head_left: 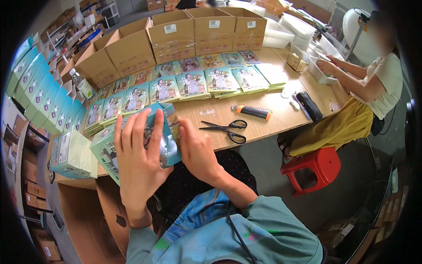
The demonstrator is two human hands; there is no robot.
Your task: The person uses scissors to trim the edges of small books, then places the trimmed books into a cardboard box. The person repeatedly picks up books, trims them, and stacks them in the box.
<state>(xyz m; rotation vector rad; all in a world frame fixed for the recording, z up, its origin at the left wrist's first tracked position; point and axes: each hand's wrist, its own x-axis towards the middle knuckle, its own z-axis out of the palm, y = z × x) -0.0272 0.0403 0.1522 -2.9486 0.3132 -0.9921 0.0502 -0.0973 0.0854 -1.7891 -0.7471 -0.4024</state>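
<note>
A teal printed cardboard box (174,153) is tilted up in front of me at the table's near edge. My left hand (141,160) spans it with long fingers stretched across its face. On its other side my right hand (197,152) presses with curled fingers near a brown inner edge or flap. A green printed box side (105,152) shows left of my left hand; whether it belongs to the same box is hidden. Black-handled scissors (226,129) lie open just right of my right hand, below a black and orange utility knife (252,111).
Stacks of illustrated packs (191,83) line the table before open cartons (213,37). Teal boxes (39,94) and a bottle (82,84) stand left. A carton (83,215) is below. Rightward are a black pouch (309,106), a red stool (314,167) and a seated person (373,83) handling a white basket.
</note>
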